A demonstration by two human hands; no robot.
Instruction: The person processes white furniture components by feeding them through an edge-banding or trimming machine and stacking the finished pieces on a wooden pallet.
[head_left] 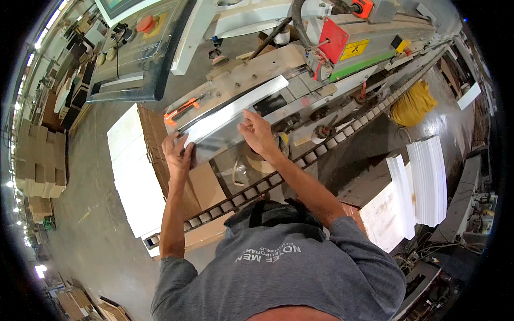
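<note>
A long white strip (pixel 230 109) lies along the machine bed, slanting from near left to far right. At its near left end, my left hand (pixel 176 152) grips the strip, fingers on one side and thumb on the other. My right hand (pixel 258 132) is over the near edge of the strip, about midway along. Its fingers are curled in, and whatever they may hold is hidden. An orange utility knife (pixel 182 111) rests on the bed just beyond the strip.
Stacked white panels (pixel 134 171) stand at left beside cardboard. A link chain (pixel 257 188) runs diagonally before me. The red-and-green machine unit (pixel 345 51) is at far right. White strips (pixel 427 182) and a yellow sack (pixel 415 104) are at right. A control panel (pixel 144 48) is far left.
</note>
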